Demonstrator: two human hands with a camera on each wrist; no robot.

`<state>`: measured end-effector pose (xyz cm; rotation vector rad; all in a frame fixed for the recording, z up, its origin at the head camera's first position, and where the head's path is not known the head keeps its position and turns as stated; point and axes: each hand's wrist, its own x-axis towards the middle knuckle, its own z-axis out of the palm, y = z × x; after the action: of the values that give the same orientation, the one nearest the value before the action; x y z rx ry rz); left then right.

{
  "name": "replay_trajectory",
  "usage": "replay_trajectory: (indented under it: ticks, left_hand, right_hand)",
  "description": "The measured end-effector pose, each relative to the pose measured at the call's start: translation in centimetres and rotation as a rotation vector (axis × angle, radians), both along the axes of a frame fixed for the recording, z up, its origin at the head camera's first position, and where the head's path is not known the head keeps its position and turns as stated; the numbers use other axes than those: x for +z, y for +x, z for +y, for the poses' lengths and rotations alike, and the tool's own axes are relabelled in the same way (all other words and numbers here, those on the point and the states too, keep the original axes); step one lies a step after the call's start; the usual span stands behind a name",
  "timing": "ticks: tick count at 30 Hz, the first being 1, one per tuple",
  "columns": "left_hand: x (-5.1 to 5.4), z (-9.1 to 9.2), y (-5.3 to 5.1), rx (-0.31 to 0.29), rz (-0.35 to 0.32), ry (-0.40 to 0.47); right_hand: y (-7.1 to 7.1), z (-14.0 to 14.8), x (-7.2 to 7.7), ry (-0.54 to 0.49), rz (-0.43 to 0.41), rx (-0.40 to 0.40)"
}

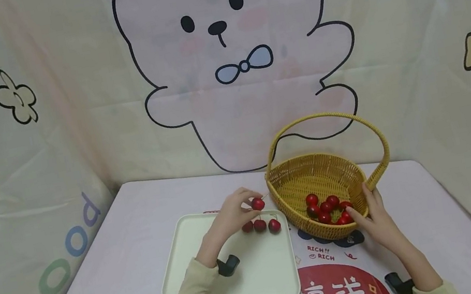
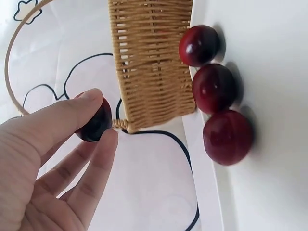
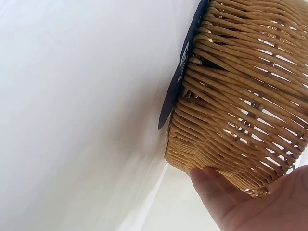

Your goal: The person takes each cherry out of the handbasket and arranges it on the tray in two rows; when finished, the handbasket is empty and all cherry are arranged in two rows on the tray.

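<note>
Between thumb and fingers, my left hand pinches a red cherry above the far right part of a pale tray. Three more cherries lie in a row in the tray, close to its right edge; the left wrist view shows them touching or nearly so. A wicker basket with a tall handle stands to the right, holding several red cherries. My right hand grips the basket's right rim, thumb at the near inner side and fingers outside near the handle's base.
A printed mat with red and black lettering lies under the tray and basket on the white table. Behind the table hangs a cloth with a cartoon bear; more printed cloth hangs at both sides.
</note>
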<state>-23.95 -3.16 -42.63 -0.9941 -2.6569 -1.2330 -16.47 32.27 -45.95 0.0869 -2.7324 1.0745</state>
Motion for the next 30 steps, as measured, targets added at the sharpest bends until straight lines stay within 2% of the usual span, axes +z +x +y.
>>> replay_trajectory:
  ticks: [6,14,20,30]
  left_hand:
    - [-0.3,-1.4,-0.2,0.049,-0.064,-0.006]
    - [-0.9,-2.3,-0.5,0.071,-0.115,-0.072]
    - [-1.5,-3.0,-0.8,0.096,-0.135,-0.112]
    - [-1.9,-4.2,-1.1,0.111,-0.178,-0.13]
  right_hand:
    - [0.0,0.0,0.1,0.001,-0.017,-0.006]
    - [0.1,-0.1,0.1,-0.005,-0.026,-0.007]
    - [0.1,-0.1,0.1,-0.003,-0.028,-0.006]
    - [0.0,0.0,0.1,-0.004,-0.01,0.0]
